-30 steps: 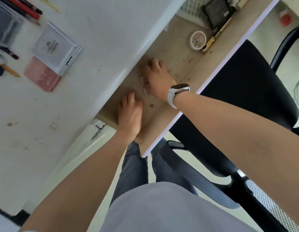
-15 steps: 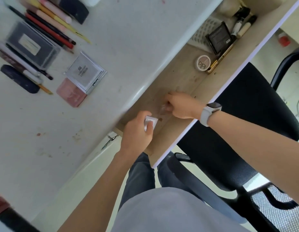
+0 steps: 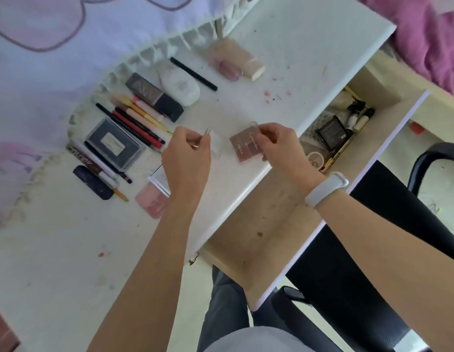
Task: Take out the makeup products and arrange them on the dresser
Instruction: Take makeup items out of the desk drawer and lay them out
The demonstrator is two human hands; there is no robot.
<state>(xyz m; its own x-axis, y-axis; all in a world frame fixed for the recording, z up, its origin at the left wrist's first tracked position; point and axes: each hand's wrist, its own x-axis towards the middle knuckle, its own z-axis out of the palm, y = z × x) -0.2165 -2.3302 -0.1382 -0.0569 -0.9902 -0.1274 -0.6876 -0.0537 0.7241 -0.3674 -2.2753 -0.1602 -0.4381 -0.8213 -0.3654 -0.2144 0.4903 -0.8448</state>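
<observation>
- Above the dresser (image 3: 284, 59), near its front edge beside the open drawer (image 3: 271, 224), two small makeup items are being held clear of the top.
- A brownish palette (image 3: 246, 146) is being pinched at its right-hand side by the curled fingers of the right hand (image 3: 282, 148); a small clear-white case (image 3: 215, 143) is being gripped by the closed fingers of the left hand (image 3: 187, 158).
- The palette's lettered face is being turned upward, tilted, with its longer side running roughly from the front edge toward the back edge.
- Judged as best practice, each item is being lowered flat, label up, into bare space right of the pencils (image 3: 137, 120), parallel to that row, without the pink compact (image 3: 152, 199) being nudged.
</observation>
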